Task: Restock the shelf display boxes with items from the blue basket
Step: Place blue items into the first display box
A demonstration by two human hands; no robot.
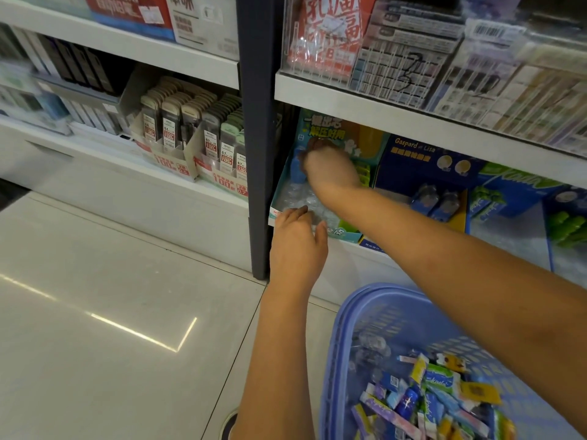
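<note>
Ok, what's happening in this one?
A person is restocking a shop display. The right hand reaches deep into the teal display box, next to some blue items. Blur hides whether it holds anything. The left hand rests at that box's front edge. The blue basket, down by the person, holds many mixed packets.

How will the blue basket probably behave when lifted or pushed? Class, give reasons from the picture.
The blue basket is probably light: slotted plastic walls, only partly filled. Its thin rim may flex when lifted. The loose packets inside would likely slide and bunch if it tilts.
</note>
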